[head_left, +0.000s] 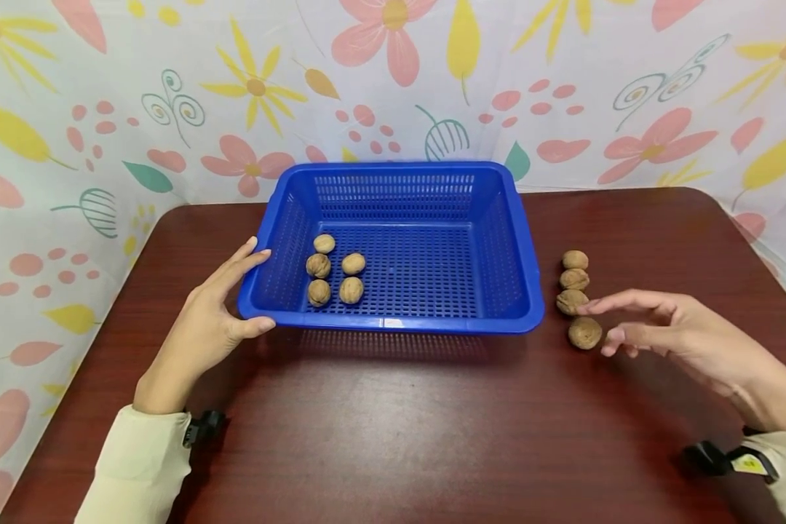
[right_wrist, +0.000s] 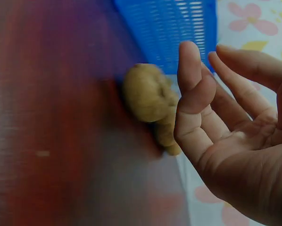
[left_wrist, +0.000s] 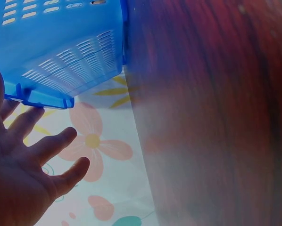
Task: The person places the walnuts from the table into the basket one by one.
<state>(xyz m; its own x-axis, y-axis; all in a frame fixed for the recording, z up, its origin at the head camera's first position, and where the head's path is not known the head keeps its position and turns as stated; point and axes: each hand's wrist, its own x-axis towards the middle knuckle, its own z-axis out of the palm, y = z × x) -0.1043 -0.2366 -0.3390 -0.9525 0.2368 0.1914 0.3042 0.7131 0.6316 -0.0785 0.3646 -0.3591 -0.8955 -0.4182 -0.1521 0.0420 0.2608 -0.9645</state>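
Observation:
A blue plastic basket (head_left: 393,323) with slotted walls stands on the table, several walnuts (head_left: 351,290) lying in its left half. My left hand (head_left: 203,327) is at its front left corner, fingers spread; fingertips touch the left rim and the thumb lies by the front rim. In the left wrist view, two fingers of the left hand (left_wrist: 32,155) stand away from the basket (left_wrist: 79,61). Right of the basket, several more walnuts (head_left: 585,332) form a row. Beside the nearest ones hovers my right hand (head_left: 688,335), thumb and fingers apart, holding nothing.
The dark red-brown wooden table (head_left: 393,422) runs back to a white cloth (head_left: 393,116) printed with flowers and leaves. Black straps with small devices (head_left: 203,428) sit on both wrists.

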